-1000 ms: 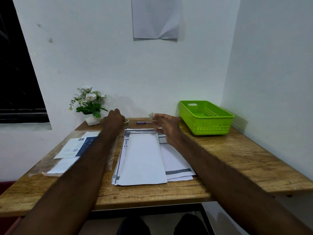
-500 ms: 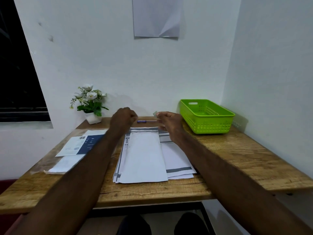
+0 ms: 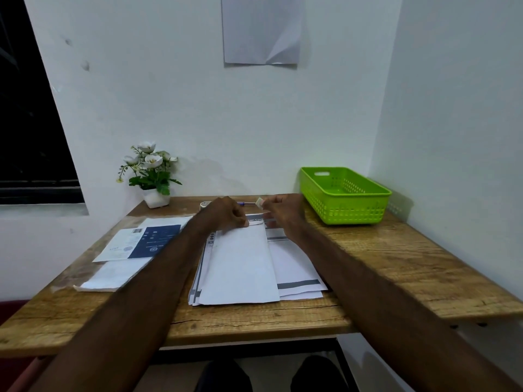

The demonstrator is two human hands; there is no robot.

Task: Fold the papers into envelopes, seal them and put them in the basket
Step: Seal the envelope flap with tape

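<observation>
- The folded paper [image 3: 240, 267] lies on top of the paper stack [image 3: 297, 275] in the middle of the worktop [image 3: 396, 258], long axis running straight away from me, far end under my hands.
- That far end, where the flap would close, is the spot that matters: I read this as the sealing step, with the envelope already folded but not yet stuck down.
- My left hand [image 3: 226, 215] is curled, knuckles up, resting on the far left corner of the folded paper; I'd say it pins the flap, though I can't see under the fingers.
- My right hand [image 3: 283, 210] hovers just right of that same far edge, thumb and forefinger pinching a small pale piece of tape [image 3: 259, 201], lifted above the sheet.
- So the grip on the right is narrow, holding the tape; the one on the left is closed down on the paper.
- The tape sits just up and right of the flap edge, so the coming move looks like a short drop down and toward me, across the paper's short axis.
- The right hand is plainly the nearer one for that, and also nearer the green basket [image 3: 343, 193], which stands well right at the wall, nothing visible inside.
- Behind my hands: a tape roll [image 3: 205, 204] and a pen [image 3: 246, 204] by the wall.
- Risk as I judge it: tape landing skewed.
</observation>
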